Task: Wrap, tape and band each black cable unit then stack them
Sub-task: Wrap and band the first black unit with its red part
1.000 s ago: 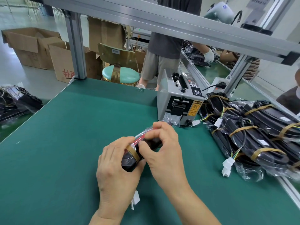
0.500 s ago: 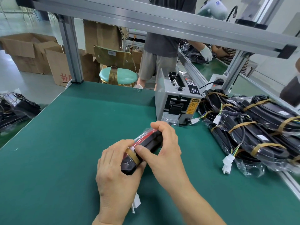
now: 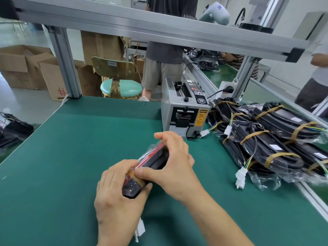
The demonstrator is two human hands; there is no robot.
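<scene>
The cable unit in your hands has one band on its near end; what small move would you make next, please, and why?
Probably slide a second band over the far end: the cable unit, held by left hand and right hand, shows one rubber band, while stacked units carry several.

cable unit (image 3: 152,161) – black, red stripe | table (image 3: 79,139) – green

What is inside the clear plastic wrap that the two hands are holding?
Inside the clear plastic wrap lies a black cable unit with a red strip along its top. The left hand and right hand cover its middle and far end, so the rest is hidden.
</scene>
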